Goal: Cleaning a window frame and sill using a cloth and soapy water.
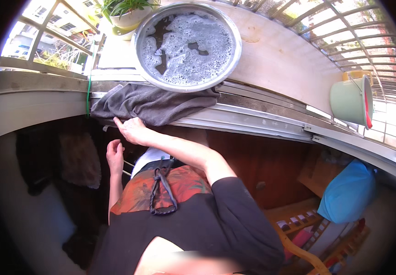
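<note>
A dark grey cloth (156, 103) lies bunched over the metal window track, partly under the near rim of a wide metal basin (238, 51). Suds and dark water fill the basin; a small pale bit of something shows near its left side. My right hand (132, 130) reaches across my body to the cloth's lower left edge, index finger extended and the other fingers curled. Whether it grips the cloth is not clear. Lower and to the left, my left hand (115, 154) hangs in the air with loosely bent fingers and no visible object in it.
A potted plant (125, 17) stands left of the basin on the pale ledge (273, 58). Metal bars (342, 20) enclose the ledge. Farther right is a light green bucket (349, 99). A blue bag (347, 192) and a wooden rack (294, 247) are indoors at lower right.
</note>
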Demonstrator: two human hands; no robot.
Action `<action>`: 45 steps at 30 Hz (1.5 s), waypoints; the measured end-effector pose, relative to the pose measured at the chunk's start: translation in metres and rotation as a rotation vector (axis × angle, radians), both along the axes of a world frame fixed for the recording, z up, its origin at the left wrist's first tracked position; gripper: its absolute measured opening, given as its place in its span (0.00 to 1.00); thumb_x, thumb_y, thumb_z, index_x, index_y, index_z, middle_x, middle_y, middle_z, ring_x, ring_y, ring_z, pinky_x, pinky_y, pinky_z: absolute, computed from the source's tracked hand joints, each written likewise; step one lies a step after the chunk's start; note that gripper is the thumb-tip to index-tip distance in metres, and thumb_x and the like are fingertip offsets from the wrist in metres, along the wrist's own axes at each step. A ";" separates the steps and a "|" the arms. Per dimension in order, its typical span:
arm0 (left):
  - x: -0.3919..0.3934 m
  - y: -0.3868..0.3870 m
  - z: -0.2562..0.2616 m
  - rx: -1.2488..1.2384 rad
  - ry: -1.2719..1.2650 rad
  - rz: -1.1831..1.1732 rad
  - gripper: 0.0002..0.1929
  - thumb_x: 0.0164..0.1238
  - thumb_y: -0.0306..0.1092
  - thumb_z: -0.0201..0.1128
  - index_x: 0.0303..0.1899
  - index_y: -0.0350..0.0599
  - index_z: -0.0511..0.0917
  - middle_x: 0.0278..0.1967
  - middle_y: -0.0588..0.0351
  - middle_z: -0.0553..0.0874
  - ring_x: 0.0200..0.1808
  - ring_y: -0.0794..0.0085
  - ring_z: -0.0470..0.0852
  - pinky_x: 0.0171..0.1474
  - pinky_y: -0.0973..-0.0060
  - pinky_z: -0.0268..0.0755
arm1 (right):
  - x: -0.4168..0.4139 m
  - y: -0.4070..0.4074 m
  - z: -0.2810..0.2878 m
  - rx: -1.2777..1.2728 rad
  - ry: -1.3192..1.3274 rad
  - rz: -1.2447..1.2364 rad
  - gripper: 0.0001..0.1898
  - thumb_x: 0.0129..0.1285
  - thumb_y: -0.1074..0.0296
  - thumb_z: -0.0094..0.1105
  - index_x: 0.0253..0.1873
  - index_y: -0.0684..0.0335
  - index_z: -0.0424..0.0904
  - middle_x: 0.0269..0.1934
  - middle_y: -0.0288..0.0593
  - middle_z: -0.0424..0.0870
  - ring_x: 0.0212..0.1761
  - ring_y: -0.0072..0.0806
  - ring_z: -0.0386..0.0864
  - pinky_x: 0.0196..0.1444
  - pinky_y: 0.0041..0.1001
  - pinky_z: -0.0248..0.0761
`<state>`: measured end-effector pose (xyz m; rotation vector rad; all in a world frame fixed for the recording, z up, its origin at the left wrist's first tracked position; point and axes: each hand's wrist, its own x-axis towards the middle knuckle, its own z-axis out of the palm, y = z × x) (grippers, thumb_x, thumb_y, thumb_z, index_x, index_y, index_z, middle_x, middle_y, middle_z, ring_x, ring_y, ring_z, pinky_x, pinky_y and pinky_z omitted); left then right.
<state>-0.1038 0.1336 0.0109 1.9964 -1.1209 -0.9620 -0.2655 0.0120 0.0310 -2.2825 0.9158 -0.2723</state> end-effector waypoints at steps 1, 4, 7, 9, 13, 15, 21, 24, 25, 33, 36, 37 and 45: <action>0.000 -0.008 0.001 -0.075 -0.016 -0.021 0.10 0.72 0.31 0.61 0.49 0.36 0.80 0.40 0.56 0.84 0.40 0.75 0.83 0.41 0.76 0.77 | 0.003 0.000 -0.006 -0.007 -0.023 0.013 0.29 0.62 0.69 0.52 0.68 0.74 0.64 0.34 0.56 0.87 0.37 0.45 0.87 0.38 0.41 0.79; -0.008 -0.050 0.003 -0.124 -0.098 0.133 0.15 0.72 0.36 0.63 0.53 0.37 0.78 0.38 0.57 0.82 0.39 0.77 0.81 0.39 0.76 0.76 | 0.008 -0.010 -0.018 0.082 -0.050 -0.128 0.28 0.62 0.70 0.51 0.69 0.64 0.64 0.33 0.55 0.87 0.35 0.49 0.87 0.36 0.46 0.79; -0.001 -0.090 0.012 -0.077 -0.001 0.463 0.22 0.72 0.45 0.65 0.56 0.37 0.76 0.38 0.57 0.82 0.36 0.79 0.79 0.37 0.76 0.74 | -0.005 -0.011 -0.017 0.070 -0.019 -0.123 0.29 0.62 0.71 0.50 0.70 0.60 0.65 0.33 0.55 0.87 0.35 0.49 0.87 0.36 0.46 0.79; 0.017 -0.105 0.012 -0.089 0.023 0.557 0.21 0.70 0.46 0.66 0.53 0.38 0.79 0.38 0.57 0.83 0.34 0.79 0.80 0.34 0.78 0.72 | -0.002 -0.009 -0.017 0.057 0.000 -0.069 0.32 0.61 0.72 0.50 0.73 0.61 0.62 0.33 0.56 0.86 0.35 0.48 0.87 0.37 0.46 0.79; 0.056 -0.112 -0.008 -0.074 0.244 0.494 0.16 0.68 0.42 0.66 0.47 0.39 0.81 0.34 0.58 0.84 0.32 0.78 0.82 0.33 0.79 0.74 | 0.018 -0.012 -0.007 0.103 0.080 -0.009 0.33 0.63 0.70 0.50 0.75 0.61 0.59 0.36 0.56 0.87 0.38 0.49 0.87 0.41 0.46 0.79; 0.067 -0.114 -0.019 -0.066 0.325 0.443 0.09 0.67 0.38 0.64 0.40 0.42 0.83 0.31 0.59 0.84 0.27 0.77 0.83 0.30 0.78 0.75 | 0.034 -0.019 -0.003 0.139 0.135 -0.009 0.33 0.63 0.69 0.49 0.75 0.61 0.59 0.38 0.56 0.87 0.39 0.50 0.87 0.43 0.47 0.79; 0.071 -0.120 -0.014 -0.384 0.268 0.670 0.06 0.67 0.34 0.62 0.34 0.44 0.78 0.27 0.62 0.79 0.25 0.80 0.77 0.29 0.79 0.73 | 0.047 -0.031 -0.003 0.221 0.084 0.003 0.33 0.62 0.69 0.51 0.73 0.64 0.58 0.42 0.60 0.86 0.43 0.53 0.86 0.45 0.50 0.78; 0.032 -0.115 0.012 -0.434 0.073 0.433 0.05 0.67 0.31 0.61 0.35 0.40 0.75 0.31 0.57 0.79 0.31 0.73 0.79 0.36 0.75 0.73 | 0.030 -0.023 -0.004 0.129 0.026 -0.028 0.32 0.60 0.70 0.53 0.71 0.70 0.59 0.36 0.59 0.86 0.37 0.53 0.87 0.39 0.48 0.79; 0.008 -0.114 0.025 -0.457 -0.222 0.281 0.05 0.65 0.29 0.60 0.36 0.38 0.74 0.32 0.54 0.79 0.33 0.67 0.80 0.38 0.71 0.73 | 0.020 -0.022 -0.001 0.070 0.030 -0.032 0.31 0.60 0.71 0.53 0.68 0.74 0.62 0.33 0.57 0.87 0.34 0.49 0.87 0.36 0.45 0.80; -0.059 -0.114 0.055 -0.593 -0.663 -0.362 0.06 0.60 0.23 0.64 0.37 0.39 0.76 0.39 0.47 0.78 0.44 0.51 0.80 0.47 0.59 0.74 | -0.062 0.019 0.003 -0.349 0.001 -0.116 0.16 0.59 0.72 0.53 0.50 0.76 0.75 0.19 0.46 0.82 0.21 0.36 0.85 0.21 0.32 0.75; -0.085 -0.113 0.060 -0.604 -0.602 -0.493 0.08 0.59 0.23 0.66 0.38 0.39 0.77 0.41 0.47 0.79 0.45 0.51 0.80 0.48 0.60 0.74 | -0.119 0.044 -0.003 -0.390 0.075 -0.168 0.13 0.59 0.72 0.54 0.47 0.72 0.75 0.18 0.46 0.81 0.19 0.34 0.83 0.18 0.32 0.72; -0.092 -0.112 0.059 -0.587 -0.573 -0.544 0.08 0.60 0.23 0.67 0.39 0.39 0.77 0.41 0.47 0.79 0.45 0.51 0.80 0.48 0.60 0.74 | -0.137 0.053 -0.005 -0.377 0.151 -0.182 0.11 0.59 0.71 0.54 0.45 0.71 0.74 0.17 0.45 0.80 0.19 0.34 0.83 0.17 0.32 0.72; -0.151 -0.109 0.058 -0.563 -0.403 -0.720 0.07 0.62 0.22 0.64 0.41 0.39 0.77 0.43 0.48 0.79 0.46 0.52 0.80 0.47 0.61 0.74 | -0.305 0.132 0.010 -0.389 0.476 -0.574 0.05 0.61 0.70 0.52 0.41 0.60 0.74 0.17 0.42 0.80 0.19 0.34 0.83 0.18 0.33 0.75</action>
